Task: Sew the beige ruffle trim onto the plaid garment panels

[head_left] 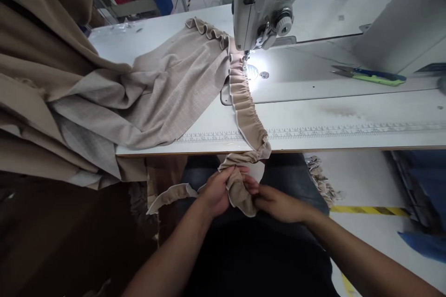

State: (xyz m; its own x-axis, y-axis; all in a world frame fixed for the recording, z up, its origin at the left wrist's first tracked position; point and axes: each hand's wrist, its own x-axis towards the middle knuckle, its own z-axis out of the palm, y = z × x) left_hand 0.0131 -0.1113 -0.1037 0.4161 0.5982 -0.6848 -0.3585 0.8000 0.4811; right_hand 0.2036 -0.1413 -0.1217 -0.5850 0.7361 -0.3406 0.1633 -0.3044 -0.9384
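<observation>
A tan ruffled fabric strip (245,111) with a white edge runs from under the sewing machine's presser foot (245,58), over the table's front edge and down to my lap. My left hand (219,190) is closed on the strip, thumb on top. On the other side, my right hand (275,202) pinches the strip's edge, its fingertips partly hidden by cloth. The strip's loose end (172,195) trails to the left across my leg. At the needle, the ruffle lies against a large beige fabric panel (177,88) spread over the table's left side.
The sewing machine (254,4) stands at the back, its lamp lighting the needle plate. Thread snips (369,75) with green and blue handles lie on the right. A printed ruler (306,131) runs along the table's front. Piled brown cloth (42,65) hangs at the left.
</observation>
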